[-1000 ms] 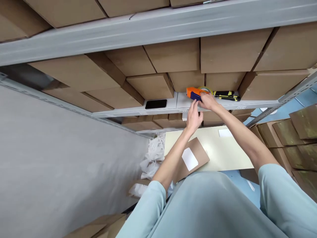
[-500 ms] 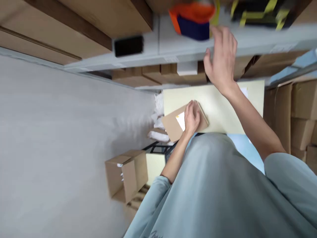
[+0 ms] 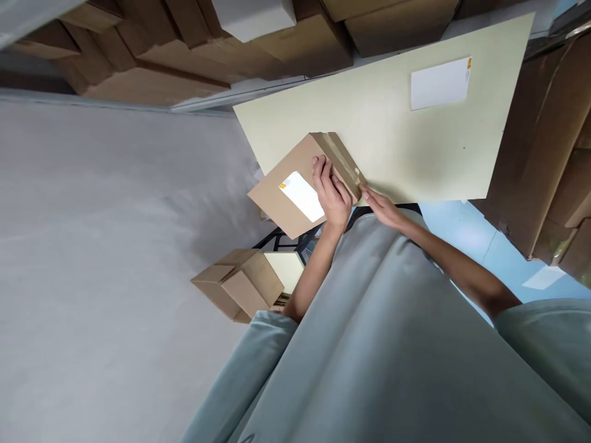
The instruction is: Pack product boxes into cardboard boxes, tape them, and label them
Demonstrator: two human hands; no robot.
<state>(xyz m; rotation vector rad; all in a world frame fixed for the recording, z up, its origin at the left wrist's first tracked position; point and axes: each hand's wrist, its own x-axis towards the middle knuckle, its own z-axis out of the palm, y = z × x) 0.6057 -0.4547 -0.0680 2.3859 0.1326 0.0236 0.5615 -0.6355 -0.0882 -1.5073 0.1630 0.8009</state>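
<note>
Label (image 3: 302, 197) and tape (image 3: 340, 155) on

Our carton (image 3: 305, 160) covers the near-left corner of the tabletop (image 3: 378, 111). Our left hand (image 3: 333, 198) rests on it, fingers bent; our right hand (image 3: 384, 208) touches its corner. Whether either pinches, or what remains, we cannot tell.

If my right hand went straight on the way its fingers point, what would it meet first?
Most likely the labelled cardboard box, at the near end of its taped side. The fingertips of your right hand look right beside it; contact is hard to judge here.
</note>
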